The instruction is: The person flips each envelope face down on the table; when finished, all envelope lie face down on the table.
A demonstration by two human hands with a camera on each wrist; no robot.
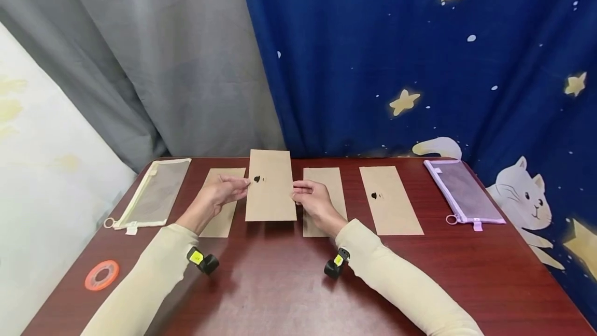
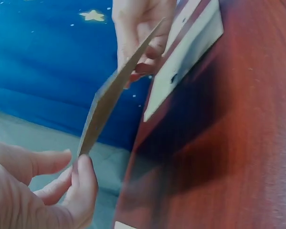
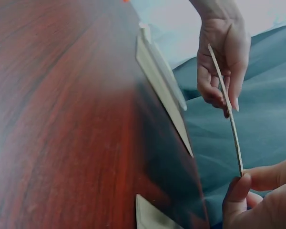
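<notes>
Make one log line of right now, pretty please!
left hand: holds brown paper | right hand: holds opposite edge | brown paper: above table

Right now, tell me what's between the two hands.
In the head view, one brown paper rectangle spans the gap, held at opposite edges by the left hand and right hand.

Head view bright, fairly sharp; pale sheen on table (image 1: 270, 279); wrist views softer, table shadows dark.

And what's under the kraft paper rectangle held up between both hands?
The left wrist view shows reddish tabletop and a shadow beneath the kraft paper rectangle; from the head camera, whatever lies directly behind it is covered.
</notes>
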